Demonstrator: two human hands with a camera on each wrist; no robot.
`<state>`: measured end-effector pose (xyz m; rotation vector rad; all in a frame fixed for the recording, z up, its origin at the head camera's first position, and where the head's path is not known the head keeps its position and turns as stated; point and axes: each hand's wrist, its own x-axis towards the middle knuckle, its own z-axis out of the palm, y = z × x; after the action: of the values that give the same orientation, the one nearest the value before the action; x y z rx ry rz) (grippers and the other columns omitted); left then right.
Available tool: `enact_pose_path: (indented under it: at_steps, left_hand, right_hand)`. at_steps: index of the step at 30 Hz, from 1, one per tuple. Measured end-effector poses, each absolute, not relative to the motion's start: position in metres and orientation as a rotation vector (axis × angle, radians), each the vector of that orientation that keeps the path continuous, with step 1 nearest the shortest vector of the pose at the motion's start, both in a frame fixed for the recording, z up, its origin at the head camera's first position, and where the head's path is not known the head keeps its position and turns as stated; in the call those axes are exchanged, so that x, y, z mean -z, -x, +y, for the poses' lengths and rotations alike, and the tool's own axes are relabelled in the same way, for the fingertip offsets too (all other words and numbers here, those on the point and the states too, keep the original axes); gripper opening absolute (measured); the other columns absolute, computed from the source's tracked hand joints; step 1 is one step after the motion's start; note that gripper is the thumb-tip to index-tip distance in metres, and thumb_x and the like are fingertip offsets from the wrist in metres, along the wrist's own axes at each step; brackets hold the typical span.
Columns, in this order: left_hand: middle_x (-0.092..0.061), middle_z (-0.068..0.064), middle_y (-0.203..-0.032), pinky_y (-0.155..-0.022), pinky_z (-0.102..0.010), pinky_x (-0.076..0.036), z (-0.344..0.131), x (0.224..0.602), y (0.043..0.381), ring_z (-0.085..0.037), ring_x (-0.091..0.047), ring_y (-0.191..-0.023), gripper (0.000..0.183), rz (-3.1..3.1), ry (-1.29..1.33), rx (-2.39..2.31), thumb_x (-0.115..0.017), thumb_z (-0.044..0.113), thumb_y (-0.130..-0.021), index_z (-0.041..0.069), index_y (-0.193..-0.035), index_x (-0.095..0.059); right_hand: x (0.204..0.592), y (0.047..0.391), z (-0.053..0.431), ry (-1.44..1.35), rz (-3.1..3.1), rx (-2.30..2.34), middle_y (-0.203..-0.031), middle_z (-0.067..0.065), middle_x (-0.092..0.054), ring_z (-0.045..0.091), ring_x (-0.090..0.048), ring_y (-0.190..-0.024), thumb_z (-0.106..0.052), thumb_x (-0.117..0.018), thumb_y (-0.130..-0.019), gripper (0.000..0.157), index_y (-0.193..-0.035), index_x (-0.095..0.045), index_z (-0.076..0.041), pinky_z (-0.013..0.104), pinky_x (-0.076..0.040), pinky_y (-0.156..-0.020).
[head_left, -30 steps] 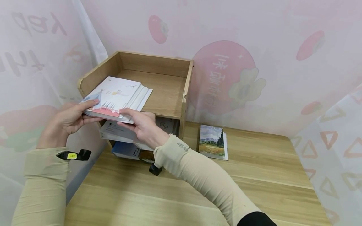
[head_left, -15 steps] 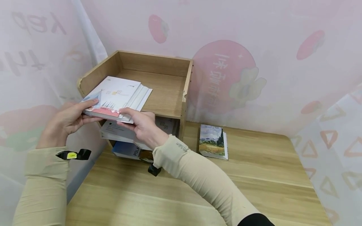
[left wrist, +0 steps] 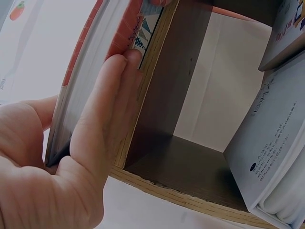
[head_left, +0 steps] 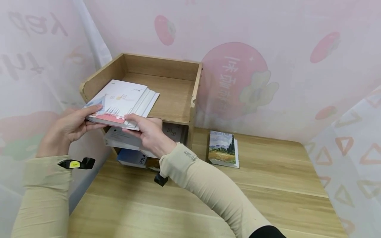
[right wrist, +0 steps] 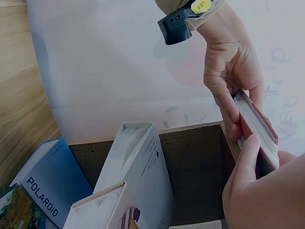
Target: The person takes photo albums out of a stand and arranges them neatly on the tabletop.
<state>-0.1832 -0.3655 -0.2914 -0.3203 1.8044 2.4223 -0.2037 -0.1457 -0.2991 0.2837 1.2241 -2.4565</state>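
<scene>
A white hardcover book with a blue and pink illustrated cover lies at the left front of the wooden shelf's top tier. Other white books show beneath its right side. My left hand pinches the book's near left corner, thumb on the cover and fingers under it. With the thumb above and fingers below, my right hand grips the near right corner. In the left wrist view, the left fingers lie along the book's underside beside the shelf edge. Both hands meet the book in the right wrist view.
White books stick out of the middle tier below the hands. A blue book marked POLAROID sits in the bottom tier. On the table, right of the shelf, lies a landscape-painting book over a white one. Printed cloth hangs behind and at both sides.
</scene>
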Motion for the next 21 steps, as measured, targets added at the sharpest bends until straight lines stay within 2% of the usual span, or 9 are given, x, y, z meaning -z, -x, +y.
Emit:
enact_pose_path:
  at_steps: [11, 21]
  left_hand:
    - [-0.072, -0.011, -0.090, -0.078, -0.036, -0.056, -0.3606, 0.2921, 0.1827, -0.025, -0.071, -0.083, 0.055, 1.798, 0.361, -2.444, -0.068, 0.019, -0.095, -0.004, -0.131, -0.032]
    - [-0.073, -0.012, -0.089, -0.077, -0.034, -0.056, -0.3559, 0.2942, 0.1764, -0.025, -0.071, -0.082, 0.048, 1.806, 0.353, -2.482, -0.068, 0.020, -0.095, -0.004, -0.122, -0.036]
  right_hand:
    - [0.3015, 0.2023, -0.1470, -0.245, 1.285, 2.490, -0.081, 0.015, -0.072, 0.027, -0.071, -0.075, 0.013, -0.078, -0.072, 0.016, -0.083, -0.073, 0.002, 0.038, -0.060, -0.059]
    - [0.3033, 0.1971, -0.1422, -0.154, 1.316, 2.488, -0.082, 0.015, -0.072, 0.026, -0.071, -0.075, 0.010, -0.078, -0.074, 0.013, -0.083, -0.073, 0.002, 0.036, -0.060, -0.061]
